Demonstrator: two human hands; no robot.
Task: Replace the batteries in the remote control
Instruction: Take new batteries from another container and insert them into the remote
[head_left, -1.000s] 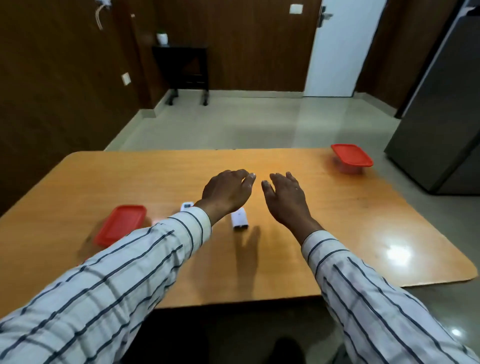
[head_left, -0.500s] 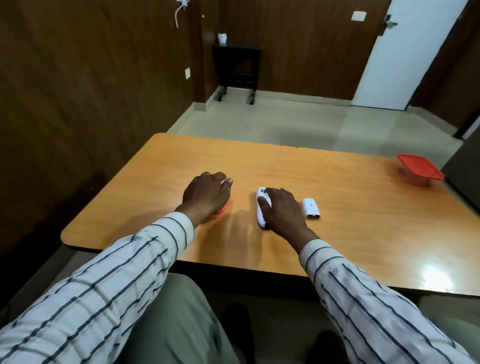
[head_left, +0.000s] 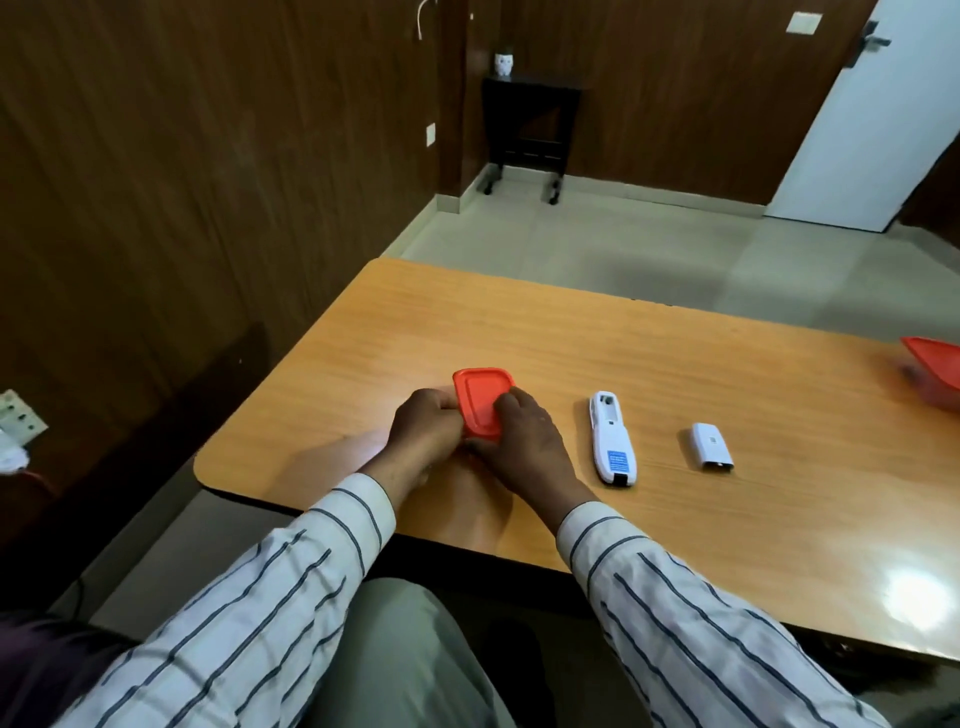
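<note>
A white remote control (head_left: 612, 439) lies face down on the wooden table (head_left: 571, 343), its battery bay uncovered at the far end. Its white battery cover (head_left: 710, 447) rests apart to the right. Left of the remote sits a small box with a red lid (head_left: 480, 397). My left hand (head_left: 426, 428) grips the box's near left corner. My right hand (head_left: 524, 439) holds its near right side, fingers on the lid. No batteries are visible.
A second red-lidded box (head_left: 935, 366) stands at the table's far right edge. The table's left corner and near edge are close to my hands. A dark side table (head_left: 527, 130) stands against the far wall, beside a white door (head_left: 862, 114).
My view has swung left. My right hand left the remote and joined my left hand on the red-lidded box, which now shows between both hands.
</note>
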